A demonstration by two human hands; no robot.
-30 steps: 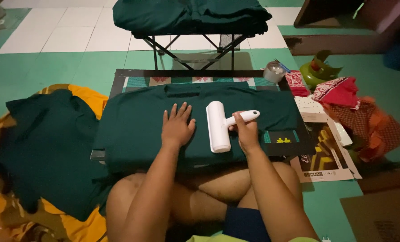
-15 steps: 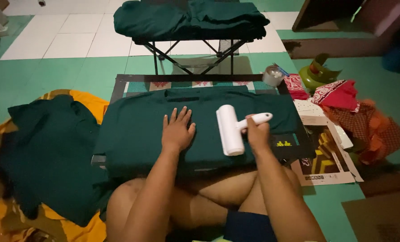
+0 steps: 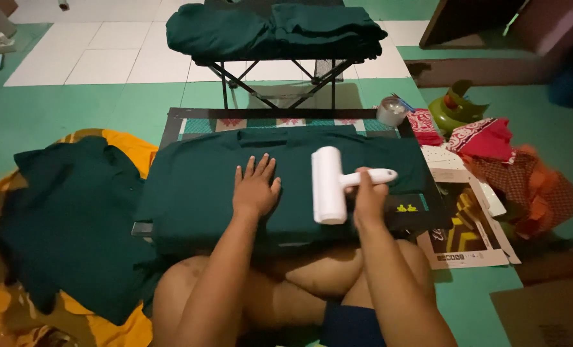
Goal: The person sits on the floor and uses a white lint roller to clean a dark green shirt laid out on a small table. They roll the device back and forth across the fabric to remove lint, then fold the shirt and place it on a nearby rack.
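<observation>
A dark green garment [image 3: 190, 186] lies spread flat over a low board in front of my crossed legs. My left hand [image 3: 255, 187] presses flat on it, fingers apart. My right hand [image 3: 367, 196] grips the handle of a white lint roller [image 3: 329, 185], whose roll rests on the cloth just right of my left hand.
A pile of dark green cloth [image 3: 68, 218] lies on orange fabric [image 3: 122, 144] at the left. Behind the board stands a folding stand [image 3: 280, 74] stacked with green garments. At the right are a small tin [image 3: 391, 110], red patterned cloths [image 3: 485, 138], printed paper [image 3: 466, 225] and cardboard [image 3: 546, 315].
The lint roller and my right hand have shifted a little to the right across the garment. My left hand stays pressed flat on the cloth.
</observation>
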